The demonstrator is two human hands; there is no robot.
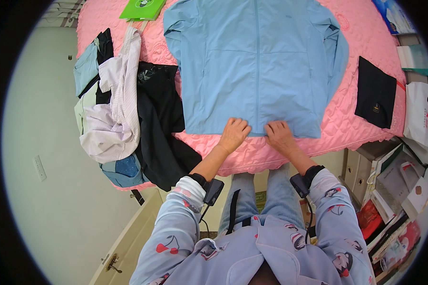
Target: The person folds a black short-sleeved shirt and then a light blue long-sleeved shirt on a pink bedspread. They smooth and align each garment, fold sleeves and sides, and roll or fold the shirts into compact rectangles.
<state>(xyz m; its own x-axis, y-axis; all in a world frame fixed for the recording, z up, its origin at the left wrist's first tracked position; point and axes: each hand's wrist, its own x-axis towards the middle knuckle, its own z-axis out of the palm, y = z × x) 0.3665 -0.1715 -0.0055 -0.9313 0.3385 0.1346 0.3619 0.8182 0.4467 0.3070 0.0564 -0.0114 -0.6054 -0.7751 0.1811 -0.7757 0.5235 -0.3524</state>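
Observation:
A light blue zip jacket [257, 61] lies spread flat, front up, on a pink quilted bed cover [347, 123]. My left hand [234, 134] rests on the jacket's bottom hem, fingers curled at the edge. Just to its right, my right hand [279, 135] presses the same hem near the zip line. Both sleeves are folded in along the jacket's sides. Whether the fingers pinch the cloth or only rest on it is unclear.
A heap of clothes [114, 114], white, black and pale blue, lies on the bed's left side. A folded black garment [374, 92] sits at the right edge. A green bag [142, 8] is at the top. Books and papers [394, 199] crowd shelves at the right.

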